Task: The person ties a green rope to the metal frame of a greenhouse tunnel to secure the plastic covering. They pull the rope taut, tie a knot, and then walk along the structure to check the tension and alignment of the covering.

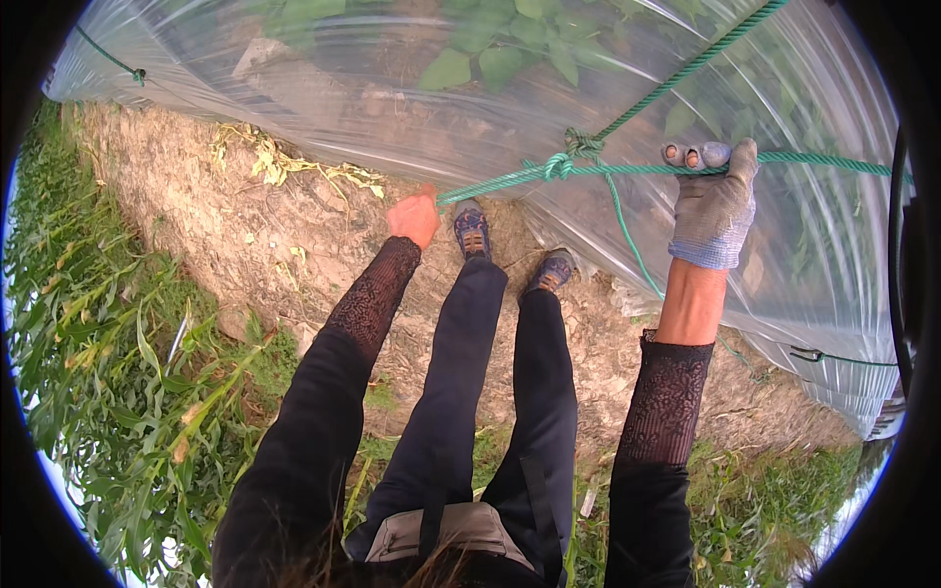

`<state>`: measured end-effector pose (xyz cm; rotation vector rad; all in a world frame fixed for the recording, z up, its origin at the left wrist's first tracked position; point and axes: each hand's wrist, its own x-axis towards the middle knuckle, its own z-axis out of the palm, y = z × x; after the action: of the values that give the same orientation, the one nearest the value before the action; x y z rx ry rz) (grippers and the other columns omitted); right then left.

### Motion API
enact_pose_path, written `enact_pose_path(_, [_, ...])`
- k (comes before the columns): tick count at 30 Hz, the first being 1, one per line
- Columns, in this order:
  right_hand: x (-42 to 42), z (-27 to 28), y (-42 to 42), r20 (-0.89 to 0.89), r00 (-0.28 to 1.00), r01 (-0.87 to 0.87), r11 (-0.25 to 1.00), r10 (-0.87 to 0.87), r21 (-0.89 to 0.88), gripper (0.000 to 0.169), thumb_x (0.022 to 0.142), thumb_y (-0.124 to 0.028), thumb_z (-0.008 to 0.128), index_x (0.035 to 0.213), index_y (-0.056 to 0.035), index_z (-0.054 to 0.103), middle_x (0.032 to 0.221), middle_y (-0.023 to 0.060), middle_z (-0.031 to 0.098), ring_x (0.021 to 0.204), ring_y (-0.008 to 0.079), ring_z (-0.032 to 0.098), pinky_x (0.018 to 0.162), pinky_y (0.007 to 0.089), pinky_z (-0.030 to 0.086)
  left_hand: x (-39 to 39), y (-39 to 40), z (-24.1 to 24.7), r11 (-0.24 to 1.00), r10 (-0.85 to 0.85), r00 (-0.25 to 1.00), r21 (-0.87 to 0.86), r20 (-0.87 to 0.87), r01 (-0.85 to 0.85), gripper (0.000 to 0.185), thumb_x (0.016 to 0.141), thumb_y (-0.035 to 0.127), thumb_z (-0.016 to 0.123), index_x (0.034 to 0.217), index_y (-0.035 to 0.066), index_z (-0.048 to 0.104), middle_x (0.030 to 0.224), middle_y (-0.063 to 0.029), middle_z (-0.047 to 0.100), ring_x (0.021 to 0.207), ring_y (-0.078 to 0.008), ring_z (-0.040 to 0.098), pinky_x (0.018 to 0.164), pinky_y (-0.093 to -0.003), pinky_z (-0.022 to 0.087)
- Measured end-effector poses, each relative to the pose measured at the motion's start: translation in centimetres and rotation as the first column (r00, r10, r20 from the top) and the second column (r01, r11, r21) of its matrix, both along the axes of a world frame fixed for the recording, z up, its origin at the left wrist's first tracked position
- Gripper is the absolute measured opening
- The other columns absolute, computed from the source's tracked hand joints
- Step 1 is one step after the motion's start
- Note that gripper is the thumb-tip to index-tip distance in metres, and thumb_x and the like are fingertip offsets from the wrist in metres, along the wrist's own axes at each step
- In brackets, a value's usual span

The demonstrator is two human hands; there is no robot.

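Note:
A green twisted rope (632, 170) runs across in front of me, along the outside of a clear plastic film cover (353, 125). Bare, my left hand (414, 217) is closed around the rope's doubled left part. My right hand (711, 198), in a worn grey glove with fingertips showing through, grips the same rope farther right. Between my hands sit a knot (557, 167) and a second, bulkier knot (584, 143). From there one rope (684, 77) slants up over the film, and a thinner loose end (625, 224) hangs down behind my right forearm.
Leafy plants (507, 51) show through the film. My shoes (472, 228) stand on dry soil (309, 228) by the film's lower edge. Withered stems (279, 158) lie at left. Corn-like plants (125, 382) grow behind me. Other green cords (110, 55) cross the film.

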<state>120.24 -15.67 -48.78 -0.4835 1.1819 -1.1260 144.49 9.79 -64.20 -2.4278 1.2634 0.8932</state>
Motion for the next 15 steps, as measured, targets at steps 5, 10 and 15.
enact_pose_path(5, [0.3, 1.0, -0.5, -0.094, 0.995, -0.015, 1.000, 0.014, -0.010, 0.038, 0.092, -0.031, 0.046, 0.072, 0.0011, 0.051, 0.067, 0.0124, 0.054, 0.061, 0.0230, 0.055, 0.065, 0.0425, 0.052, 1.1, -2.0, -1.4, 0.997, -0.057, 0.995, -0.047, 0.076, 0.061, 0.024, 0.076, 0.018, 0.054, 0.096, 0.004, 0.054, 0.074, -0.0181, 0.062, 0.073, -0.0355, 0.061, 0.063, -0.0464, 0.047])
enact_pose_path(10, [-0.8, 2.3, -0.5, -0.354, 0.856, -0.360, 0.926, 0.377, 0.115, 0.037, 0.089, -0.035, 0.052, 0.091, 0.0017, 0.058, 0.084, 0.0111, 0.060, 0.075, 0.0193, 0.057, 0.071, 0.0329, 0.049, -1.0, 0.5, 1.7, 0.984, 0.167, 0.929, 0.114, -0.331, -0.137, 0.060, 0.078, 0.026, 0.061, 0.125, 0.004, 0.032, 0.116, -0.0247, 0.047, 0.106, -0.0358, 0.050, 0.086, -0.0428, 0.042])
enact_pose_path(15, [-5.9, 1.2, 4.7, -0.669, 0.608, -0.455, 0.878, 0.427, 0.147, 0.038, 0.086, -0.034, 0.056, 0.108, -0.0030, 0.056, 0.089, 0.0049, 0.061, 0.075, 0.0114, 0.055, 0.063, 0.0229, 0.043, -3.8, 10.6, 9.3, 0.873, 0.378, 0.855, -0.172, -0.355, -0.457, 0.072, 0.073, 0.022, 0.069, 0.131, 0.006, 0.030, 0.108, -0.0187, 0.050, 0.101, -0.0310, 0.051, 0.083, -0.0385, 0.042])
